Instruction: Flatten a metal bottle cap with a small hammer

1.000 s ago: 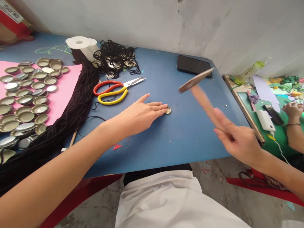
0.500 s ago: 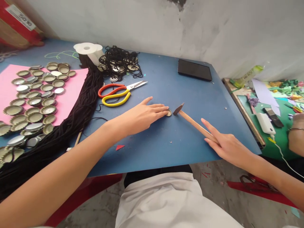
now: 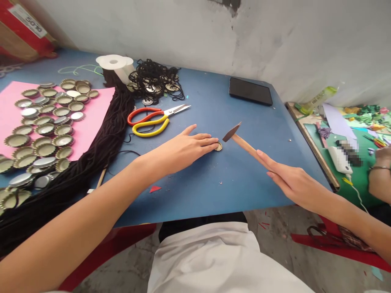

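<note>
My left hand lies flat on the blue table, fingers stretched out, with the fingertips touching a small bottle cap. My right hand grips the wooden handle of a small hammer. The hammer's metal head hangs just right of the cap and a little above the table.
Many bottle caps lie on a pink sheet at the left, beside a long bundle of dark cord. Red-and-yellow scissors, a white spool, a cord tangle and a black phone lie farther back. Another person's hand works at the right.
The hammer swung down from a raised position to the table next to the cap, then lifted slightly. My left hand stayed on the cap.
</note>
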Tool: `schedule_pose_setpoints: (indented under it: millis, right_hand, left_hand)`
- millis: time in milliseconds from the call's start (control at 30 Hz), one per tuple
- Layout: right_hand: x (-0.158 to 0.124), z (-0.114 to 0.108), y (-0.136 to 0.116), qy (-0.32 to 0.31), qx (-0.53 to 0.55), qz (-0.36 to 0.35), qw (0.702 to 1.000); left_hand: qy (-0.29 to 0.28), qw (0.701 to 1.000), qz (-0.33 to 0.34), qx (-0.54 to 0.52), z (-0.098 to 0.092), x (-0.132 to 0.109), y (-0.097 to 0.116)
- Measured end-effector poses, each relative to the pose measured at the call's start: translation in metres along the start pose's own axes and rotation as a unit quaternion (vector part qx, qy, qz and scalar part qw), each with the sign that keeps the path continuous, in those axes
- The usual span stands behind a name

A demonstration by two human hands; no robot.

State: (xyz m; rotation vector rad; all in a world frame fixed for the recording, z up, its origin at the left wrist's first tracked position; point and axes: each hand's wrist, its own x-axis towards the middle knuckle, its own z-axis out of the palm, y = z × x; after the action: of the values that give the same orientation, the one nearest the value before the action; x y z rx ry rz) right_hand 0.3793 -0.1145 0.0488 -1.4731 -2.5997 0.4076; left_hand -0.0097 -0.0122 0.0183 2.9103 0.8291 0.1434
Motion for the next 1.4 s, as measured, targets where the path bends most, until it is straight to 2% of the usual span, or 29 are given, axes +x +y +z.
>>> schedule_pose_setpoints:
  millis: [133, 367, 533, 700, 800, 933, 1000, 1100, 1133, 1300, 1333, 1400]
  right_hand:
    - [0.000, 0.003, 0.000, -0.036, -0.020, -0.002, 0.999]
    - [0.000, 0.006, 0.001, -0.060, -0.017, -0.016, 0.998]
    - [-0.003, 0.014, 0.002, -0.059, 0.015, -0.005, 0.998]
    - [-0.003, 0.013, 0.001, -0.047, 0.035, -0.021, 0.998]
    - [-0.003, 0.006, -0.002, -0.013, 0.020, -0.037, 0.999]
    - [-0.006, 0.002, -0.007, 0.099, 0.014, -0.026, 0.995]
    - [-0.008, 0.005, -0.008, 0.078, 0.016, -0.010, 0.997]
    - [-0.010, 0.009, -0.007, -0.027, 0.021, 0.002, 0.999]
    - [-0.011, 0.009, -0.007, -0.040, 0.021, 0.006, 0.999]
    - [-0.013, 0.011, -0.007, 0.052, 0.046, 0.033, 0.997]
    - [-0.012, 0.012, -0.007, 0.043, 0.051, 0.037, 0.997]
    - [-0.011, 0.015, -0.006, -0.013, 0.056, 0.040, 0.998]
  left_hand:
    - [-0.006, 1.000, -0.001, -0.008, 0.002, 0.000, -0.001]
    - [-0.023, 1.000, 0.007, 0.013, -0.004, -0.001, 0.004]
    - [-0.040, 0.998, -0.020, 0.033, -0.010, 0.001, 0.011]
    - [-0.041, 0.999, -0.022, 0.012, -0.005, -0.001, 0.006]
    - [-0.039, 0.999, -0.022, 0.006, -0.003, -0.001, 0.004]
    - [-0.030, 0.999, -0.025, 0.000, -0.001, -0.001, 0.004]
    - [-0.032, 0.999, -0.028, -0.003, -0.001, 0.000, 0.005]
    - [-0.036, 0.999, -0.029, -0.004, 0.000, 0.001, 0.005]
    - [-0.036, 0.999, -0.031, -0.005, 0.000, 0.001, 0.005]
    - [-0.036, 0.999, -0.033, -0.007, 0.000, 0.001, 0.004]
    - [-0.034, 0.999, -0.031, -0.005, 0.000, 0.001, 0.004]
    - [-0.029, 0.999, -0.026, 0.000, 0.000, 0.001, 0.004]
